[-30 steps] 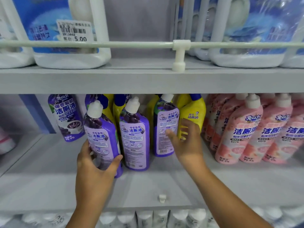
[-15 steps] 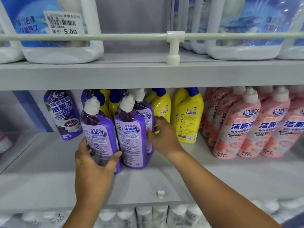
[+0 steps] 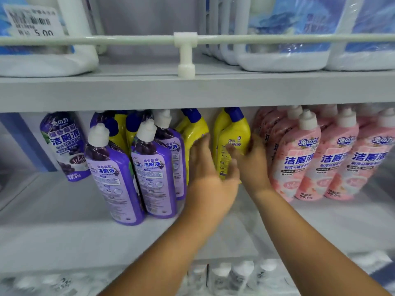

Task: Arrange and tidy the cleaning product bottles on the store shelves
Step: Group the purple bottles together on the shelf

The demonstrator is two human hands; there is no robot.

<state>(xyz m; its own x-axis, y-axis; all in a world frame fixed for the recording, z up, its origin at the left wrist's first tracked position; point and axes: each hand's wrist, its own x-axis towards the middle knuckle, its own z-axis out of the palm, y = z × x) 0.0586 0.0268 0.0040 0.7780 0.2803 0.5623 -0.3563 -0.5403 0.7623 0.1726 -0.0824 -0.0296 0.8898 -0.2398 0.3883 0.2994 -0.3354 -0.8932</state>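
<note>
Yellow bottle (image 3: 232, 146), glossy plastic, angled blue cap, stands between both hands: left hand (image 3: 205, 167) spread against it, right hand (image 3: 254, 165) apparently cupping its far side.

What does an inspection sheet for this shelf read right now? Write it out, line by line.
Surface: grey middle shelf, bare at front left.
Job's things: purple bottles at left, yellow bottle in the middle, pink bottles at right.
Clutter: nothing seen.
Grip: left hand and right hand flank the yellow bottle, fingers on it.
Cables: nothing seen.
Surroundings: white jugs above behind a rail; price tag.
</note>
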